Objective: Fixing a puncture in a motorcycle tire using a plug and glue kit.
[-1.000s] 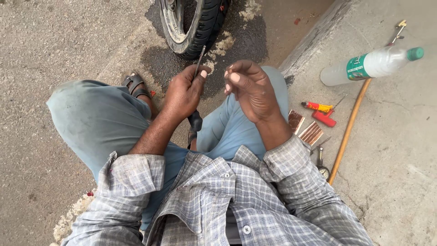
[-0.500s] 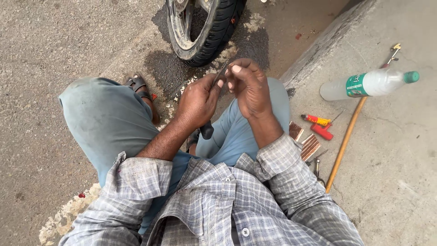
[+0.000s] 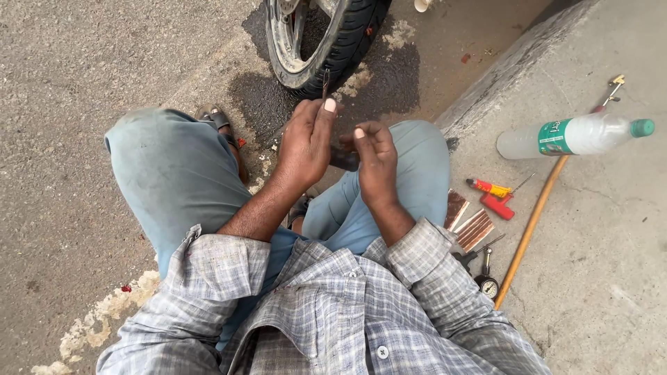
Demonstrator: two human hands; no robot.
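I squat over the road with both hands raised between my knees. My left hand (image 3: 306, 142) grips a thin metal tyre tool (image 3: 324, 83) whose tip sticks up past my thumb; its dark handle (image 3: 345, 160) shows below, between the two hands. My right hand (image 3: 374, 156) is curled beside it, fingers bent and touching the dark handle; what it pinches is too small to tell. Just beyond the hands stands a black scooter tyre (image 3: 326, 38) on a damp patch of road.
On the concrete ledge at right lie a clear plastic bottle (image 3: 577, 135) with a green cap, a long wooden stick (image 3: 531, 226), a red and yellow tool (image 3: 493, 194), brown repair strips (image 3: 469, 222) and a small gauge (image 3: 488, 285). My sandalled foot (image 3: 219, 121) rests at left.
Both hands have come closer together and dropped lower in view. The tool now stands more upright in my left hand. My head has shifted, showing more of the tyre.
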